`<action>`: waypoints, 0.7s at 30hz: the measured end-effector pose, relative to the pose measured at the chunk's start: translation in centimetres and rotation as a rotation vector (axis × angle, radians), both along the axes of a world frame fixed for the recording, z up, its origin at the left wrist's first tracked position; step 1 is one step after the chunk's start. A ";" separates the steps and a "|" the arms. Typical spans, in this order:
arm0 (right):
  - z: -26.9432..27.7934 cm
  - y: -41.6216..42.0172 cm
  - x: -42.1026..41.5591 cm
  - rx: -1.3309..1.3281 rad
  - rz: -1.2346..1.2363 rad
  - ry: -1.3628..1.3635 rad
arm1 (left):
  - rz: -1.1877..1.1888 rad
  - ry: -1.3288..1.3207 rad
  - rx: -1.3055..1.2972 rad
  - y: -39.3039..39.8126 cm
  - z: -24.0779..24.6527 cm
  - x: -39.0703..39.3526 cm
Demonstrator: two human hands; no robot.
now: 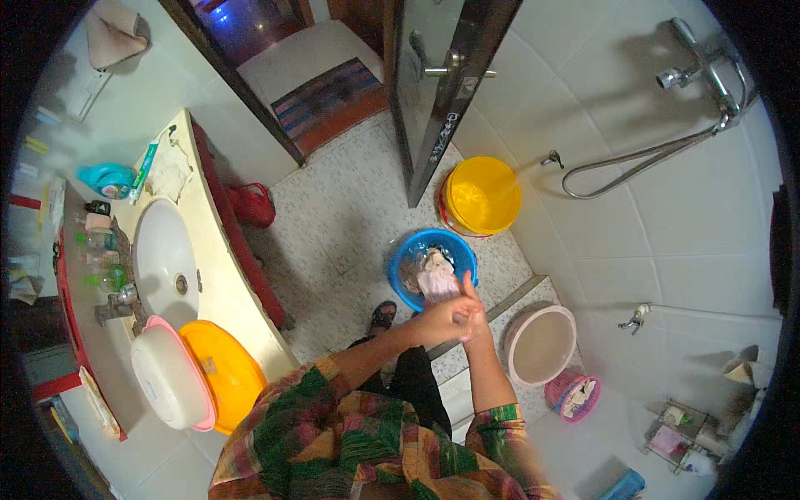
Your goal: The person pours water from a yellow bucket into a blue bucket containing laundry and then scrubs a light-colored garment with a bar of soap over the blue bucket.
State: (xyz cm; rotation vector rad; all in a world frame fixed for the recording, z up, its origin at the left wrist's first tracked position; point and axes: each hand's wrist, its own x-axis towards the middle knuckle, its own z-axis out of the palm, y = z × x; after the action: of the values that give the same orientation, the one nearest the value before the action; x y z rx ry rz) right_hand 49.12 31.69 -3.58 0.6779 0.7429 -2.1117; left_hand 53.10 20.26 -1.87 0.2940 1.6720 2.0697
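A wet, pale pink and white cloth [439,278] stretches from my hands down into a blue plastic tub [395,278]. My left hand [445,317] is closed, with the cloth running out from under its fingers. Pressed against it is my right hand [474,317], one digit extended over the tub's near rim. The fingers overlap, so how the right hand grips is hidden. Water and some darker fabric show inside the tub, beside the cloth.
A yellow bucket [486,195] stands beyond the tub, near the open door [431,125]. To the right are a pale round basin [540,345], a pink basket [572,395] and a low tiled ledge [509,303]. A washbasin counter [234,281] runs along the left.
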 end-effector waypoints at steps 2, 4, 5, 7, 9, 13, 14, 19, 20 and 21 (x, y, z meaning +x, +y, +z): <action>0.4 0.0 -0.2 -0.148 -0.013 -0.026 | 0.224 -0.395 0.404 -0.4 0.1 -0.4; 0.3 0.4 -0.1 -0.328 -0.015 -0.050 | 0.423 -0.815 0.804 -0.9 -0.3 -1.1; 0.2 0.5 0.2 -0.115 -0.033 -0.032 | 0.392 -0.882 0.721 -1.0 -0.6 -1.4; -0.1 1.1 0.8 -0.081 0.039 -0.045 | 0.330 -0.931 0.584 -0.5 -0.9 -1.9; -0.4 1.8 1.5 -0.096 0.000 -0.055 | 0.335 -0.866 0.286 0.8 -1.1 -2.2; -0.3 2.3 2.1 0.051 -0.221 -0.079 | 0.431 -0.480 -0.130 4.0 -1.6 -3.2; -0.1 2.1 2.1 -0.005 -0.282 -0.085 | 0.478 -0.359 -0.200 4.6 -1.9 -3.6; 1.5 1.3 1.6 0.203 -0.233 0.132 | 0.884 0.020 -0.433 4.7 -3.3 -4.8; 1.7 1.2 1.3 0.251 -0.223 0.180 | 0.785 -0.099 -0.472 4.6 -3.1 -4.7; 1.9 1.2 1.1 0.271 -0.206 0.224 | 0.751 -0.300 -0.232 4.7 -2.6 -4.6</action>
State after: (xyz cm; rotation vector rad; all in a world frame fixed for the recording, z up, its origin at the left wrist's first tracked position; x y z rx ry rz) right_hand 50.22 32.91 -1.65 0.6913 1.1401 -2.3234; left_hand 48.53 24.99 -4.50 -0.7974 1.9801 2.2048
